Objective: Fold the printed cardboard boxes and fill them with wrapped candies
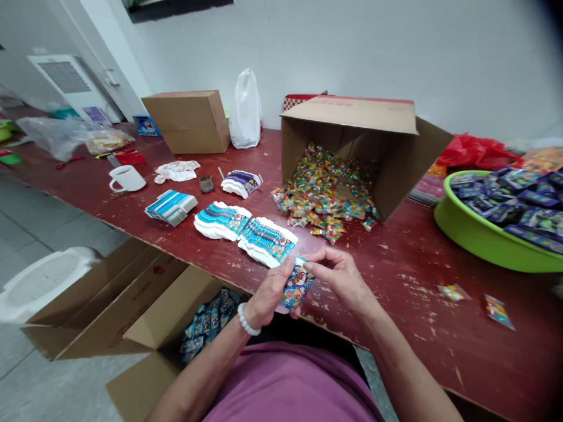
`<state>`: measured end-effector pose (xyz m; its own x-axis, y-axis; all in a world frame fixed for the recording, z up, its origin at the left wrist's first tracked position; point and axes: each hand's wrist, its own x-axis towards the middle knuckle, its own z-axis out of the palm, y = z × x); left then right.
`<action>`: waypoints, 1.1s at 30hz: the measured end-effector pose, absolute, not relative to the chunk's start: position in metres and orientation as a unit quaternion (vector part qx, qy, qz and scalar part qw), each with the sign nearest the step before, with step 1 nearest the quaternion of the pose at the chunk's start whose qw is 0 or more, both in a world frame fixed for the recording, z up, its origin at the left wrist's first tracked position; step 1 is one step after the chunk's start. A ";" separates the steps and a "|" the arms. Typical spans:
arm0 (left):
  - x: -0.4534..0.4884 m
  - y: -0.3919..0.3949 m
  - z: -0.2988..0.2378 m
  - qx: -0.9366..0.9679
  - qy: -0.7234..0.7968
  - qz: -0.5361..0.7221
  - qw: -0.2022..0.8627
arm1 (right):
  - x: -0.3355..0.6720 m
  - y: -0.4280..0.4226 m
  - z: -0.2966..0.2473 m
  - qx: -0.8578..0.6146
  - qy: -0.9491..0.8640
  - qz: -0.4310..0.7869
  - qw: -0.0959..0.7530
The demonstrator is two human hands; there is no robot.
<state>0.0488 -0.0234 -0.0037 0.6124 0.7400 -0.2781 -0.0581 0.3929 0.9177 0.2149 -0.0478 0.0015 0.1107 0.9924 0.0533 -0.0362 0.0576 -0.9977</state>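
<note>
My left hand (268, 293), with a pale bead bracelet at the wrist, is wrapped round a small blue printed candy box (298, 286) just over the table's front edge. At the box's top end, my right hand (336, 272) pinches the white flap between thumb and fingers. Just beyond my hands lie two fanned rows of flat blue boxes, one nearer (268, 240) and one farther left (223, 221). Behind them, small wrapped candies (323, 187) spill from a cardboard carton (352, 114) lying on its side.
A green basin (492, 252) of purple packets stands at right, near two loose candy packets (454, 292). Leftward are stacked blue cartons (170, 207), purple boxes (241, 183) and a white mug (127, 178). Below the edge, an open carton (162, 308) holds several filled blue boxes (211, 322).
</note>
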 end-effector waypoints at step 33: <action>0.050 -0.022 -0.009 0.501 0.351 0.238 0.755 | 0.222 -0.061 0.004 -0.510 -0.621 0.341 0.488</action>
<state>0.0497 -0.0221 -0.0092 0.6402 0.7109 -0.2912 -0.0080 0.3852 0.9228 0.2217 -0.0613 0.0039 -0.0036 0.9659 0.2590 0.2995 0.2481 -0.9213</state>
